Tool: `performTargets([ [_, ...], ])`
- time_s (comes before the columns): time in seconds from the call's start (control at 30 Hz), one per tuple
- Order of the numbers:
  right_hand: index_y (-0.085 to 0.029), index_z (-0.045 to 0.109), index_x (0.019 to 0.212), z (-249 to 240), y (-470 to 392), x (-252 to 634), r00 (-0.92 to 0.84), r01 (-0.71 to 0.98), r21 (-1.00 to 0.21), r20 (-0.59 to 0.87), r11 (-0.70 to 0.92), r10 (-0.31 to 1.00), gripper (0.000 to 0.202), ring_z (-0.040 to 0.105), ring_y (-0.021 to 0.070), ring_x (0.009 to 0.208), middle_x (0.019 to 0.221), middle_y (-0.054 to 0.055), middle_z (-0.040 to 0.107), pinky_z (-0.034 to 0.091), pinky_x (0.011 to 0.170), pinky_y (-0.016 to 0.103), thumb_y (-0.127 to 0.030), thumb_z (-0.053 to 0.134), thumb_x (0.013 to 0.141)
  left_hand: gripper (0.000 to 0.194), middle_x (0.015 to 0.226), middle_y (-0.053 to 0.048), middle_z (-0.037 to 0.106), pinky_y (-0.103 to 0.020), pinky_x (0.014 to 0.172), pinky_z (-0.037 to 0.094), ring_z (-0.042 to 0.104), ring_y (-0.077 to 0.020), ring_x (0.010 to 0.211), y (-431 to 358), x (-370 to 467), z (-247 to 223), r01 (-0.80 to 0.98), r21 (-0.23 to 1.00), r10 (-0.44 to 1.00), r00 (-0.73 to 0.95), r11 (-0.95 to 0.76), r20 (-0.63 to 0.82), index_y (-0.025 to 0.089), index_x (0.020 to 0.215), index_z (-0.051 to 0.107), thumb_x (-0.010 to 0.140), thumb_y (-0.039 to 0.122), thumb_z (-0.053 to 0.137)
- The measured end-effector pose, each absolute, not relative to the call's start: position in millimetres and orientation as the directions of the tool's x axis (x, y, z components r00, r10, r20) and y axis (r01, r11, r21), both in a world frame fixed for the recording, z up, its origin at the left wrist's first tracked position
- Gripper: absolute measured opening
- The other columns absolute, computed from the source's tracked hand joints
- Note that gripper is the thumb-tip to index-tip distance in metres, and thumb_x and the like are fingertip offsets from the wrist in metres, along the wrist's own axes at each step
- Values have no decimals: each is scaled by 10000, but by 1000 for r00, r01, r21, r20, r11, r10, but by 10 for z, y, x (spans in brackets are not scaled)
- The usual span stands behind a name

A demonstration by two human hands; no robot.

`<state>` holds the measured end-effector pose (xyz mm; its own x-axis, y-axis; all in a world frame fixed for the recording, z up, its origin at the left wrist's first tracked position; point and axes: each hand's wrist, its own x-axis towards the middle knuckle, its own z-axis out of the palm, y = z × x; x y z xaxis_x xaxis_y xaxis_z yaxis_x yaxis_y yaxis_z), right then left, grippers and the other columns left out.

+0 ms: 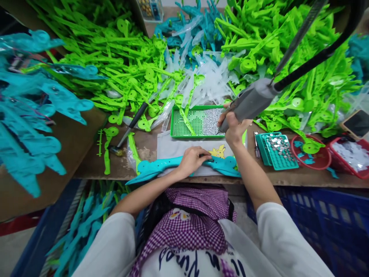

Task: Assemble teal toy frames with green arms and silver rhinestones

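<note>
A long blue plastic part point(161, 165) lies across a pale cloth point(170, 148) at the table's front edge. My left hand point(192, 161) rests over its middle, fingers bent and closed against it. In my right hand point(235, 129) is a grey electric screwdriver point(253, 98), gripped round its body, with a cable and a coiled spring running up from its top. Its lower end is over the small silvery screws point(211, 120) heaped in the right side of a green tray point(172, 127); my fingers hide the tip. One bright green plastic part point(187, 122) leans into that tray.
Heaps of green parts point(123, 57) and clear plastic pieces point(211, 82) fill the back. Blue parts point(43, 115) stand at left, near a black-handled tool point(138, 117). Rightward are a teal tray of small metal discs point(278, 161), a red bowl point(296, 163) and a red basket point(350, 167).
</note>
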<state>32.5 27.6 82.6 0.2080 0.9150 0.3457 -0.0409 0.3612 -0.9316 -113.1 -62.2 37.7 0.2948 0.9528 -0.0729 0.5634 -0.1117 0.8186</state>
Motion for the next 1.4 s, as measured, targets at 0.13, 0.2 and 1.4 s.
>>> performTargets([
  [0.13,-222,621,765,817,284,323,206,-24,-933,346,358,915,423,555,105,461,550,-33,536,484,455,267,-638,542,763,132,818,-15,758,-285,723,510,681,-167,725,-642,-1107,359,562,827,953,237,22,-186,201,855,762,812,303,690],
  [0.2,-222,612,737,821,288,323,204,-13,-936,342,352,917,412,558,103,466,551,-33,543,487,456,261,-627,543,770,131,810,-19,759,-282,714,504,683,-170,721,-654,-1102,373,596,803,953,240,6,-185,201,840,764,807,303,688],
  [1.4,-197,586,597,692,344,246,178,-67,-913,386,402,905,390,526,87,421,502,-42,552,447,420,246,-555,645,739,496,849,-17,637,-258,649,404,584,-179,770,-83,-1111,383,741,662,724,516,-110,-458,160,993,620,599,390,814],
])
